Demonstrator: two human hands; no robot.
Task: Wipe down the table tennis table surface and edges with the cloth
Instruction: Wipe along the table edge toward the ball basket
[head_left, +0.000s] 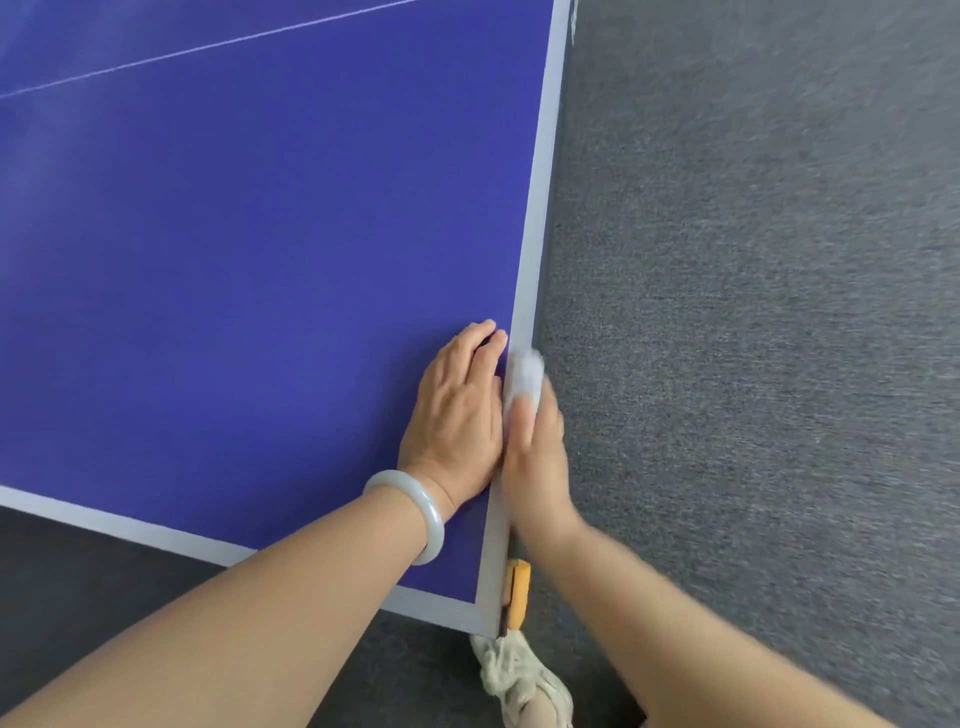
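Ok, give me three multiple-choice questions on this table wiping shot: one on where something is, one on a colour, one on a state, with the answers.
1. Where is the cloth?
A) on the right edge of the table
B) by the centre line
C) on the floor

2. What colour is the playing surface?
A) green
B) blue
C) black

3. How does the left hand lie?
A) gripping the cloth
B) raised off the table
C) flat on the surface

Answers:
1 A: the right hand holds it against that edge.
2 B: the top is plainly blue.
3 C: its palm rests on the top beside the edge.
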